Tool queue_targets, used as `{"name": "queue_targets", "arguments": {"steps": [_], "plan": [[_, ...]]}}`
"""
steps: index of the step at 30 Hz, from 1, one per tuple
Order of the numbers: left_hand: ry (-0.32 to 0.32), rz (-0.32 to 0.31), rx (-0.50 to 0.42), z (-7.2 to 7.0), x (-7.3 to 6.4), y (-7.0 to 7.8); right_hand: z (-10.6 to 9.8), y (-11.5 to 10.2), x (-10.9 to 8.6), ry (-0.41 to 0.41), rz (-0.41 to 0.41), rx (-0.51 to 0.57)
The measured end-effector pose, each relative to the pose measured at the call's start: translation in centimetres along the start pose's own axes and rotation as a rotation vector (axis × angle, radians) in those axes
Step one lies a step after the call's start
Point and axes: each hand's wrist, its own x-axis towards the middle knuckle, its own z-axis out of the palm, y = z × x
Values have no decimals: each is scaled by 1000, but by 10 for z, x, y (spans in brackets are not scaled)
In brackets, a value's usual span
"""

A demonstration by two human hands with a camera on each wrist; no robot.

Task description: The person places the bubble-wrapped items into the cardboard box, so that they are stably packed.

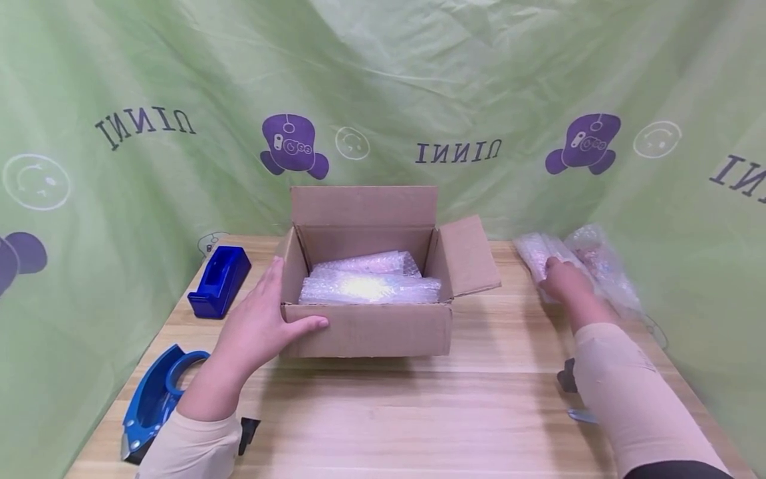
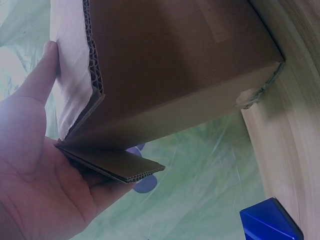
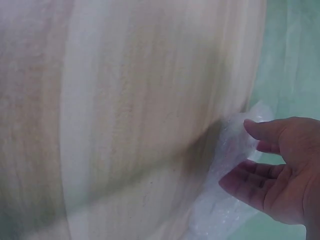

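head view: right hand (image 1: 568, 287), fingers parted, at bubble-wrapped pack (image 1: 532, 250); looks light, soft, slippery, maybe fragile, best held round middle. left hand (image 1: 253, 329) spread against corner of box (image 1: 383, 331).

Both the left hand (image 1: 254, 319) and the right hand (image 1: 565, 283) are bare, as far as I can see. The left sleeve (image 1: 188, 447) is pale beige and fairly snug, its cuff ending around the wrist. The right sleeve (image 1: 640, 399) matches it, plain but for a faint mark near the cuff, and meets a black band of cloth (image 1: 676, 470) farther up the arm. A small black piece (image 1: 248, 434) juts beside the left cuff, angular in outline; another dark piece (image 1: 566, 376), more rounded, shows by the right.
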Motion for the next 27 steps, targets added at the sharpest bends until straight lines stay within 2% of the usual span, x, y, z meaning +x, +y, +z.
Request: {"name": "queue_targets", "arguments": {"steps": [13, 23, 27], "plan": [[8, 2, -8, 3, 1, -2, 2, 7, 3, 57, 59, 34], [7, 6, -5, 3, 1, -1, -14, 4, -4, 39, 79, 102], [2, 2, 0, 2, 2, -2, -22, 2, -8, 42, 63, 122]]}}
